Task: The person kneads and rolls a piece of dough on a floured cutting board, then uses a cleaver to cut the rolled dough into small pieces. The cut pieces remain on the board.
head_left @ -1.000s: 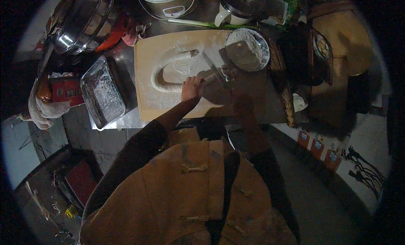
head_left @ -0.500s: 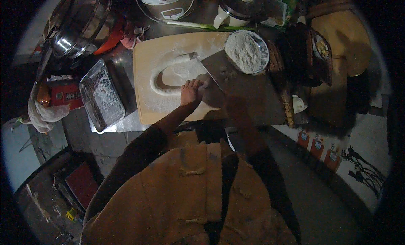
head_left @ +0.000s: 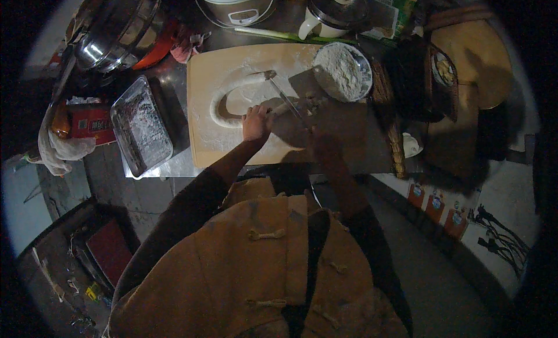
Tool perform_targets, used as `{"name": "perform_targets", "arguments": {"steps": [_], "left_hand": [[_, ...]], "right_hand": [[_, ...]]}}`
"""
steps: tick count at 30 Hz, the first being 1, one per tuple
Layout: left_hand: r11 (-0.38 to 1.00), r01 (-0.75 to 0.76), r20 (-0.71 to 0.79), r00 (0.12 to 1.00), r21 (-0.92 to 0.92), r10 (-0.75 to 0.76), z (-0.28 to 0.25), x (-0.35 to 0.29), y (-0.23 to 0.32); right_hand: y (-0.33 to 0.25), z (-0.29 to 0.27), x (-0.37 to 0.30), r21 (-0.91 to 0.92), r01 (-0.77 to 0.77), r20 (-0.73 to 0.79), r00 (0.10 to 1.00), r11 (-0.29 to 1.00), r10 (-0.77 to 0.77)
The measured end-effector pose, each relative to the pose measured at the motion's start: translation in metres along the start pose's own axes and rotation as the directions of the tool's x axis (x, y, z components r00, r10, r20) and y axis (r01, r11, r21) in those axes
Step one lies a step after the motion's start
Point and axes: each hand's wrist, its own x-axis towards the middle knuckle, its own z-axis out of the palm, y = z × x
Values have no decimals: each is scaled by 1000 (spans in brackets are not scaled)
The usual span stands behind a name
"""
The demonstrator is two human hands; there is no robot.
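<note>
A long rope of white dough (head_left: 219, 105) lies bent in a U on a floured wooden board (head_left: 203, 146). My left hand (head_left: 256, 123) is closed over the lower arm of the rope, near its right end. Just right of those fingers a knife (head_left: 286, 98) stands across the dough's end, its blade seen nearly edge-on. My right hand (head_left: 321, 141), deep in shadow, holds the knife from the near side; its fingers are hard to make out. Small cut dough pieces (head_left: 314, 105) lie to the right of the blade, dim in the shadow.
A bowl of flour (head_left: 342, 70) sits on the board's far right corner. Left of the board is a floured metal tray (head_left: 142, 125). A green onion (head_left: 279, 34) lies behind, before a rice cooker (head_left: 238, 9) and a lidded pot (head_left: 334, 15). A straw brush (head_left: 386, 117) borders the right.
My left hand has shifted slightly left along the dough rope. The knife blade has turned from showing its broad side to nearly edge-on. More cut pieces show right of it.
</note>
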Motion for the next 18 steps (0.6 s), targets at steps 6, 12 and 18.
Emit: {"name": "perform_targets", "arguments": {"steps": [6, 12, 18], "left_hand": [[1000, 20, 23, 1000, -17, -19, 5, 2, -4], [996, 29, -180, 984, 85, -14, 2, -10, -10], [994, -100, -26, 995, 33, 100, -7, -23, -10]], "right_hand": [[-8, -3, 1, -37, 54, -3, 999, 998, -54], [-13, 20, 14, 33, 138, -292, 949, 990, -122], [-9, 10, -1, 71, 216, -300, 936, 974, -186]]}}
